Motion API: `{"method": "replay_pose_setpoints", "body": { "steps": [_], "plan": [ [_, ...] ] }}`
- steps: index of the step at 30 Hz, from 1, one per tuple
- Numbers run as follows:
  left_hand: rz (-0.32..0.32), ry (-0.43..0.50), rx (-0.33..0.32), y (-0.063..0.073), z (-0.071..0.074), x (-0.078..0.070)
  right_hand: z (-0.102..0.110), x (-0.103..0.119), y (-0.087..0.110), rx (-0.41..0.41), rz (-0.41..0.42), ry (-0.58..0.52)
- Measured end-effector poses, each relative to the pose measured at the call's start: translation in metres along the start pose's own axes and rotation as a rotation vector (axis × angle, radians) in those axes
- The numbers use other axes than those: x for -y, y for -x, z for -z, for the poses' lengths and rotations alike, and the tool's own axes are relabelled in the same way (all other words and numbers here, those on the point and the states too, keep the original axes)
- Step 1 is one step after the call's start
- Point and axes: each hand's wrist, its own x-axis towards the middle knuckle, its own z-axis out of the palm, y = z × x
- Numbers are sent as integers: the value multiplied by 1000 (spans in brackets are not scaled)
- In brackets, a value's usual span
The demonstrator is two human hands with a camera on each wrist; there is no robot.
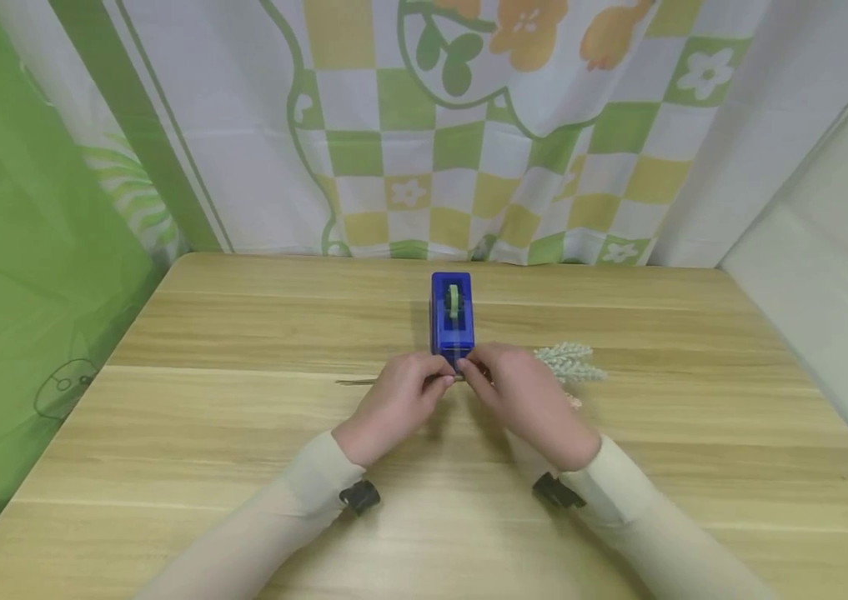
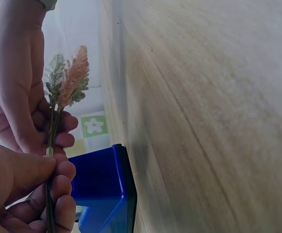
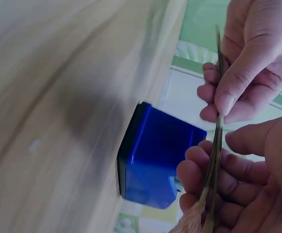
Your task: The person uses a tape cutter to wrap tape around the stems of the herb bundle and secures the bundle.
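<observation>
A small bunch of artificial flower sprigs (image 1: 569, 362) is held sideways in front of a blue tape dispenser (image 1: 453, 340). Pale green and peach flower heads (image 2: 75, 73) stick out past my right hand (image 1: 524, 400). The thin stems (image 3: 219, 58) run out beyond my left hand (image 1: 397, 404). My left hand pinches the stems between thumb and fingers, close to a small pale patch on them. Right beside it, my right hand's curled fingers cradle the stems, its thumb tip near them. Both hands' fingertips meet at the dispenser's front end.
A roll of tape (image 1: 454, 302) sits in the dispenser. The wooden table (image 1: 243, 333) ends at a patterned curtain (image 1: 469, 150) at the back. Green cloth (image 1: 18, 250) hangs at the left, white cloth (image 1: 844, 233) at the right. A black wrist strap part (image 1: 359, 496) shows below the left sleeve.
</observation>
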Motion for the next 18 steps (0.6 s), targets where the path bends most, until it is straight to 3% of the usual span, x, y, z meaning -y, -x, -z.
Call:
{"method": "replay_pose_setpoints", "body": {
  "steps": [9,18],
  "plan": [
    [-14,8,-16,0,0,1,-3,7,-10,66,-127,-40],
    [7,7,12,0,0,0,-3,2,-16,105,-154,-125]
  ]
}}
